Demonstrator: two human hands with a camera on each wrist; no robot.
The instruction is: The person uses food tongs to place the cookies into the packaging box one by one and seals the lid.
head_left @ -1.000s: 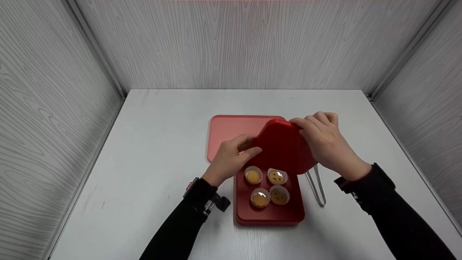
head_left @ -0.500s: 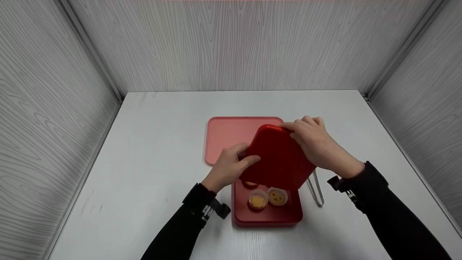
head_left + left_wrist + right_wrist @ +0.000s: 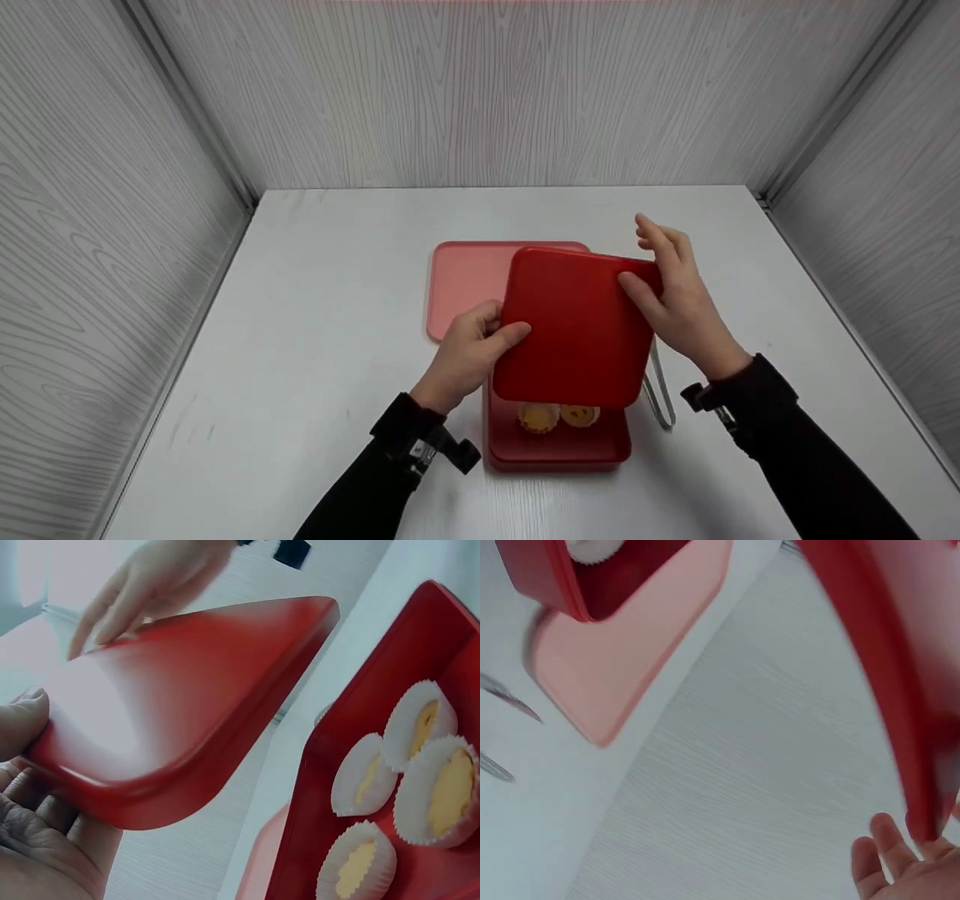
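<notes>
A red lid [image 3: 574,330] with rounded corners is held tilted above a red box [image 3: 555,451]. My left hand [image 3: 459,356] grips the lid's left side, thumb on the upper face and fingers beneath. At the opposite side, my right hand [image 3: 686,307] has its thumb against the lid's face, while its other fingers extend loosely past the edge. Small pastries [image 3: 448,791] in white paper cups sit inside the box, clearly seen in the left wrist view. From the head view, the lid hides the back ones.
Behind the box lies a flat pink tray [image 3: 469,274], partly covered by the lid in the head view. Metal tongs [image 3: 661,397] lie on the white table [image 3: 322,322] right of the box. Grey wood-grain panels [image 3: 465,97] border the table at the back and both sides.
The lid has turned and lowered over the box, hiding the rear pastries. My right hand has shifted from gripping the top corner to the right edge, its fingers loosening. My left keeps its grip.
</notes>
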